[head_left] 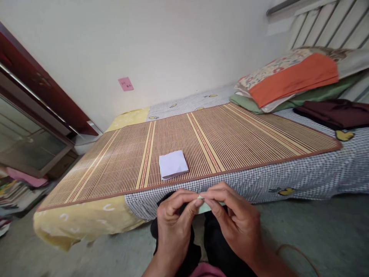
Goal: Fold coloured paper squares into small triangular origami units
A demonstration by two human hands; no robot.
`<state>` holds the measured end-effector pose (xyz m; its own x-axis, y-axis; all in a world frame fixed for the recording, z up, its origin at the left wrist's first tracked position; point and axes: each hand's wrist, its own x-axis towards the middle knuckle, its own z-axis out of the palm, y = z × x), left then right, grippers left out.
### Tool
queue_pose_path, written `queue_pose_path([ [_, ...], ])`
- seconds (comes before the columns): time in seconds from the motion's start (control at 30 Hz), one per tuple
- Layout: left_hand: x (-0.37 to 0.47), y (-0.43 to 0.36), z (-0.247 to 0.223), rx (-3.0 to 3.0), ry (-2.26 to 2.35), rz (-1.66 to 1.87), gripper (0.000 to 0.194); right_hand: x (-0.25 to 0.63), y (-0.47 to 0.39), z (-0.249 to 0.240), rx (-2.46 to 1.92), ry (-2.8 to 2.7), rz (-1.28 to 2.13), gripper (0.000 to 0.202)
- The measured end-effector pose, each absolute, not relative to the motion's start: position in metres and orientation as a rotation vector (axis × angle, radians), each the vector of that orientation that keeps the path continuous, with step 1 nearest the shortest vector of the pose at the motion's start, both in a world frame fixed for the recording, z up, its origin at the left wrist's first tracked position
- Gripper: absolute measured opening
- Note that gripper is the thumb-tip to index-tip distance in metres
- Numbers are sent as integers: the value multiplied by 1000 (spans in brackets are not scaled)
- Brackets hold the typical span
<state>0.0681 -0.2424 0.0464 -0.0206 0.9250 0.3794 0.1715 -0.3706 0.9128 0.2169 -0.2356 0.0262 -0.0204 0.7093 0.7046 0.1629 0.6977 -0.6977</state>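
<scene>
Head view: both bare hands meet just in front of the front edge of the bed, above the person's lap. The left hand (pixel 174 219) pinches a small, pale green piece of folded paper (pixel 204 208) between thumb and index finger. The right hand (pixel 240 219) pinches the same piece from the opposite side, its thumb and index finger closed on the paper. The fingertips of both hands nearly touch at the paper's upper edge; the finer folds are hidden.

A brown-and-tan striped slatted mat (pixel 175 134) with dark brown binding covers most of the bed top. A square stack of white folded paper (pixel 173 164) lies flat just inside the mat's front edge, left of its midpoint, beyond the hands and apart from them. From this stack, mat surface extends left to the mat's left edge and right toward its front right corner.

A black-and-white checked sheet (pixel 314 175) with yellow prints hangs over the front edge, joined at the left corner by yellow cloth (pixel 89 217). At the bed's right end lie an orange-and-floral pillow (pixel 296 77) and dark maroon folded fabric (pixel 331 113). Grey-green floor (pixel 314 219) runs along the front edge; a thin brown cable (pixel 300 252) lies on it, right of the right hand.
</scene>
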Motion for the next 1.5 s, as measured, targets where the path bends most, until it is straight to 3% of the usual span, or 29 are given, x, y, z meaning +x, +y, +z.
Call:
queue_pose_path([
  [0.27, 66, -239, 41, 1332, 1132, 1338, 9, 213, -235, 25, -753, -1567, 531, 24],
  [0.37, 65, -240, 40, 1282, 1169, 1319, 12, 213, -235, 23, -858, -1510, 541, 18],
  [0.47, 64, -240, 37, 1191, 1203, 1316, 19, 215, -234, 23, -971, -1444, 765, 6],
  [0.63, 66, -239, 33, 1023, 1168, 1381, 22, 218, -234, 19, -985, -1412, 1074, 33],
  [0.9, 71, -234, 31, 777, 1046, 1438, 26, 226, -232, 20, -1047, -1411, 757, 28],
  [1.13, 76, -231, 31, 661, 987, 1470, 25, 216, -226, 14, -893, -1254, 1170, 20],
  [1.5, 69, -236, 37, 862, 1026, 1343, 23, 218, -229, 18, -991, -1351, 1058, 43],
])
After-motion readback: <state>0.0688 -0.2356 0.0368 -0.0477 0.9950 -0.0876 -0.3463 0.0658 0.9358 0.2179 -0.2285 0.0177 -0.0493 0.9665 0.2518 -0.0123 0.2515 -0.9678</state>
